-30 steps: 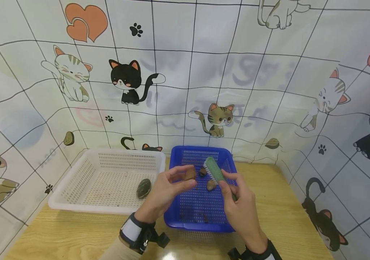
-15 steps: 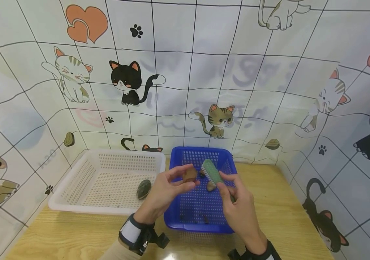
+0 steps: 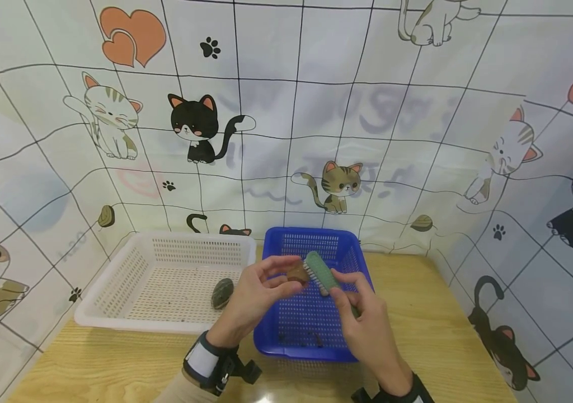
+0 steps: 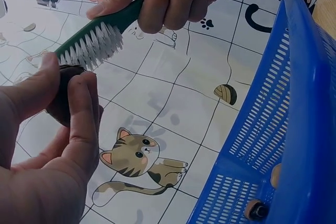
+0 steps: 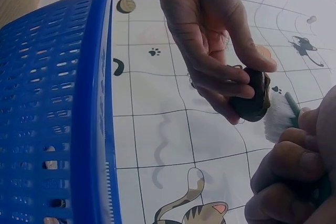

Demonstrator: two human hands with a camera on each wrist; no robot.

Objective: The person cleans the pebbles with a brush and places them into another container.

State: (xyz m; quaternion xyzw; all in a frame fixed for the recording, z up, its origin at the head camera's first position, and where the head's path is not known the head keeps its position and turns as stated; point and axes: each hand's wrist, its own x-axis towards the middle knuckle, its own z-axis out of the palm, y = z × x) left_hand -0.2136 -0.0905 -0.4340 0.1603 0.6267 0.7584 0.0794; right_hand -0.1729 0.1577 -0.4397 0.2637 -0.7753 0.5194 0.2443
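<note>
My left hand [image 3: 251, 299] pinches a stone [image 3: 296, 273] between thumb and fingers above the blue basket [image 3: 311, 313]. It looks brown from the head and dark in the wrist views. In my right hand [image 3: 369, 322] is a green scrubbing brush [image 3: 320, 271], gripped by its handle. White bristles [image 4: 100, 45] face the stone. They touch its upper edge in the left wrist view. The brush partly covers a small stone [image 3: 324, 291] in the blue basket. Several small objects lie there, among them a dark-and-tan stone [image 4: 256, 210].
A white basket [image 3: 165, 299] stands left of the blue one, with a dark green striped stone [image 3: 222, 293] at its right side. Both are on a wooden table [image 3: 417, 336]. A cat-print sheet [image 3: 266, 112] rises behind and at both sides.
The brush has moved left, from apart from the stone to against it, my right hand going with it. My left hand stays nearly in place, the stone turning slightly in its fingers.
</note>
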